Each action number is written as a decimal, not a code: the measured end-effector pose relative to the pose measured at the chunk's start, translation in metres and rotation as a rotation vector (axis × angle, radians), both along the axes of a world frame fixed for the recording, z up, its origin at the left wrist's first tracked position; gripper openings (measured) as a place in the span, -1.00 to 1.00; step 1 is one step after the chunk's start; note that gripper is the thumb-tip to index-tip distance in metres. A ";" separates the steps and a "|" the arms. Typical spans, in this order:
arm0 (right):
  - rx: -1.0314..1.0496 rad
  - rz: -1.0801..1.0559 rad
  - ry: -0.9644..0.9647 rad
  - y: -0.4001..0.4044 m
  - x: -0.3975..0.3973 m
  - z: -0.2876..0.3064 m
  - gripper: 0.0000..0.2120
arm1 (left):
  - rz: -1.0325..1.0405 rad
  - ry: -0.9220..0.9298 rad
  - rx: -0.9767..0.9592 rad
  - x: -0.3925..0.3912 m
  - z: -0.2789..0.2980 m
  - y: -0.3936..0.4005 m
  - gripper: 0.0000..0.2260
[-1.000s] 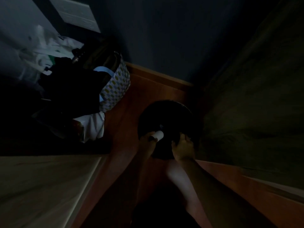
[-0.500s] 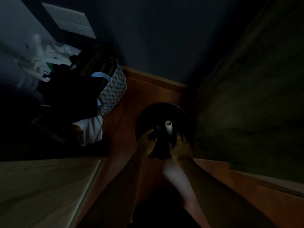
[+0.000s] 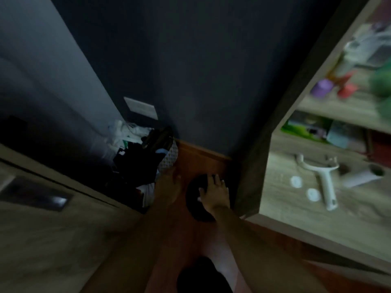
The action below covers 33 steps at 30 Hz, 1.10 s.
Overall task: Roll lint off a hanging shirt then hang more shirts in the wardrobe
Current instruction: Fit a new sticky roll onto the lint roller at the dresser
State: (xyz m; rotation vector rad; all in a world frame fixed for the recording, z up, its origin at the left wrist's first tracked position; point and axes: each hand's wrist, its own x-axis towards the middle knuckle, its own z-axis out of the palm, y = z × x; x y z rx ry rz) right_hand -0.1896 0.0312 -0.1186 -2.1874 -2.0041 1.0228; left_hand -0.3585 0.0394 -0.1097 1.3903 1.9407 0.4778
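Note:
In dim light my right hand (image 3: 214, 193) hovers with fingers spread over a round black bin (image 3: 195, 210) on the reddish wooden floor. My left hand (image 3: 167, 187) hangs beside it, left of the bin, and appears empty with loose fingers. To the right, on a lit wooden shelf (image 3: 285, 216), lies a white lint roller handle (image 3: 324, 182) without its roll. A pale roll (image 3: 359, 177) lies on its side just right of the handle, and two small white round caps (image 3: 296, 181) rest to its left. No shirt or hanger is in view.
A patterned bag (image 3: 171, 157) stuffed with dark clothes stands in the corner beside a heap of dark and white fabric (image 3: 131, 153). A wooden cabinet front (image 3: 46, 233) fills the lower left. Higher shelves hold blurred coloured items (image 3: 323, 87). A dark wall is ahead.
The small white piece held over the bin is no longer in my hands. Both hands have opened and drawn apart. The view has pulled back and swung right, revealing the lit shelf.

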 end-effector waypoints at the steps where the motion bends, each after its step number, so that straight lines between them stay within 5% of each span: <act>1: 0.036 0.009 0.002 -0.001 0.000 0.022 -0.38 | -0.004 0.007 0.073 -0.006 0.008 0.004 -0.39; 5: 0.220 0.027 0.025 -0.003 0.012 0.096 -0.37 | 0.007 0.105 0.243 0.009 0.098 0.015 -0.57; 13: 0.454 -0.047 -0.009 0.003 0.108 0.191 -0.37 | -0.187 0.236 0.497 0.103 0.202 0.027 -0.48; 22: 0.526 -0.078 -0.038 0.025 0.272 0.206 -0.55 | -0.169 0.252 0.519 0.238 0.196 0.033 -0.54; 33: 0.372 0.036 -0.190 0.043 0.420 0.122 -0.70 | -0.096 0.293 0.261 0.353 0.125 0.007 -0.58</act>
